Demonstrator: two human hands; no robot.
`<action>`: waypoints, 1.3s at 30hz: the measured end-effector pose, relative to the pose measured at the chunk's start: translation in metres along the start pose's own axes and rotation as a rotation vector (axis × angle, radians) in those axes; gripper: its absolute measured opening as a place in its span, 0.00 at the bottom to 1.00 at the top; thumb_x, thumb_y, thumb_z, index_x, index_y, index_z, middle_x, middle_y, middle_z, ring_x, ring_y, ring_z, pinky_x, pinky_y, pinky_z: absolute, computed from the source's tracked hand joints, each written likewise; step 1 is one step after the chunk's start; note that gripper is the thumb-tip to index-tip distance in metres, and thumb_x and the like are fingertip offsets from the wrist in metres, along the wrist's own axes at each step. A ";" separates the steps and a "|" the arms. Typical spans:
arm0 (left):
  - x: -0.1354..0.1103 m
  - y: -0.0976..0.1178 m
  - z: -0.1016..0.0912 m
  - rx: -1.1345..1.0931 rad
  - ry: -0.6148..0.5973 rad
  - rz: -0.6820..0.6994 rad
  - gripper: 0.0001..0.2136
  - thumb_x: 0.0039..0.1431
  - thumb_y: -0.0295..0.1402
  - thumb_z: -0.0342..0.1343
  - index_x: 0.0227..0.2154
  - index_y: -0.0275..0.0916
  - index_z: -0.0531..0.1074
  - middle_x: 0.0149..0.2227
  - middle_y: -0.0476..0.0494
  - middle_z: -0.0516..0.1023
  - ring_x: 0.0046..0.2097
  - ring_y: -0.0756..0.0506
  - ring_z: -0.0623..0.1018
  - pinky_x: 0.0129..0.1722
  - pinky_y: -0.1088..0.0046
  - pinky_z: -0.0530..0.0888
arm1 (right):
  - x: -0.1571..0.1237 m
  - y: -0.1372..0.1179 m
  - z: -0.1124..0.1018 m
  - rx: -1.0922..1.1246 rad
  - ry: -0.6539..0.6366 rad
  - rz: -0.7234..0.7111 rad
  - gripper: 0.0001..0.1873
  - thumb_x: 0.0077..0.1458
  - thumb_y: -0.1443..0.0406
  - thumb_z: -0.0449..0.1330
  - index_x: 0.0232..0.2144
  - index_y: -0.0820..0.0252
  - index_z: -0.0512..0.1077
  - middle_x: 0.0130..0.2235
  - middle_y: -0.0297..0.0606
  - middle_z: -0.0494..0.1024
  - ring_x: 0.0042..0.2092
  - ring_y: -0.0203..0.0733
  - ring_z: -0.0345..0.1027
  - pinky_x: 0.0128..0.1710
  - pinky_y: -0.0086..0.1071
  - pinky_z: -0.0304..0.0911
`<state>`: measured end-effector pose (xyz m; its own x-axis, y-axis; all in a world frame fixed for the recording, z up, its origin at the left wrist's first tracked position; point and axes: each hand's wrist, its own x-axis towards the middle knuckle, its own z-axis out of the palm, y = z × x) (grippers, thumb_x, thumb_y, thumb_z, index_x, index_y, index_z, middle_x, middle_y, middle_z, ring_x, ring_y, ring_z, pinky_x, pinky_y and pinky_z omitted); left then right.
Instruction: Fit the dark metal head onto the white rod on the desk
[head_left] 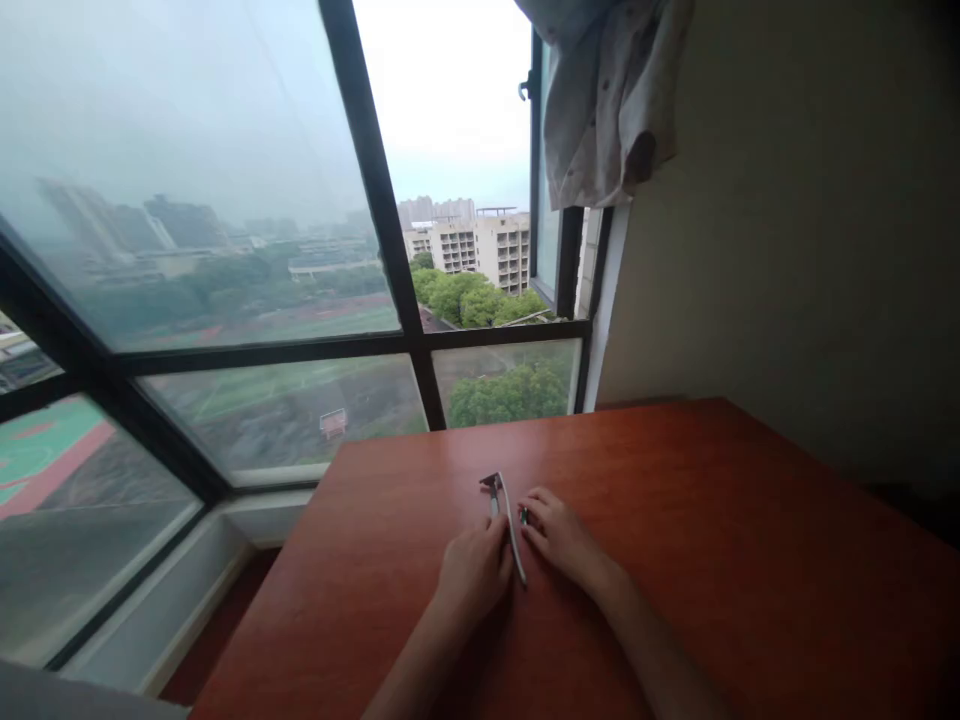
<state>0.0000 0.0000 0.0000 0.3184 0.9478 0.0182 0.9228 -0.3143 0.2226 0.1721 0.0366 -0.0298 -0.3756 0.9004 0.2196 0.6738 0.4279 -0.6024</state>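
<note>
Over the wooden table (645,480), my left hand (474,568) is closed round the shaft of a slim metal tool (493,497) with a dark, crosswise head pointing away from me. Along the right side of that hand runs a thin, pale, slightly bent strip (512,530); whether it is part of the tool I cannot tell. My right hand (556,532), just right of the strip, pinches a small dark-green piece (523,516) between thumb and fingers. Its kind is too small to make out, and the fingers hide much of it.
Beyond the table's far edge stands a large dark-framed window (337,350), with one pane open at the right. A pale patterned curtain (615,100) hangs bunched above it. A plain wall (780,240) rises on the right, and a white ledge (187,590) runs along the left.
</note>
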 end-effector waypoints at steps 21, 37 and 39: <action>0.000 -0.005 0.006 0.009 -0.006 0.028 0.22 0.63 0.35 0.44 0.60 0.50 0.58 0.43 0.42 0.74 0.43 0.41 0.75 0.37 0.70 0.70 | -0.003 -0.006 -0.006 -0.034 0.014 -0.052 0.11 0.55 0.72 0.55 0.39 0.58 0.73 0.43 0.40 0.72 0.46 0.42 0.67 0.49 0.32 0.61; -0.003 -0.002 -0.002 -0.043 -0.009 0.018 0.22 0.62 0.35 0.44 0.60 0.47 0.58 0.46 0.41 0.74 0.45 0.41 0.75 0.41 0.69 0.70 | -0.003 -0.007 -0.006 -0.010 0.008 -0.017 0.13 0.54 0.72 0.55 0.41 0.58 0.72 0.45 0.41 0.72 0.47 0.43 0.67 0.49 0.33 0.61; -0.003 -0.003 -0.003 -0.086 -0.005 0.004 0.21 0.63 0.36 0.44 0.59 0.47 0.58 0.48 0.42 0.74 0.47 0.41 0.75 0.43 0.69 0.70 | -0.003 -0.006 -0.006 -0.005 0.006 -0.009 0.14 0.53 0.72 0.56 0.43 0.57 0.72 0.45 0.41 0.72 0.48 0.44 0.67 0.50 0.33 0.61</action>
<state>-0.0045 -0.0014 0.0019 0.3235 0.9461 0.0147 0.8995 -0.3123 0.3057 0.1725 0.0316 -0.0223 -0.3778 0.8968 0.2301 0.6736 0.4368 -0.5963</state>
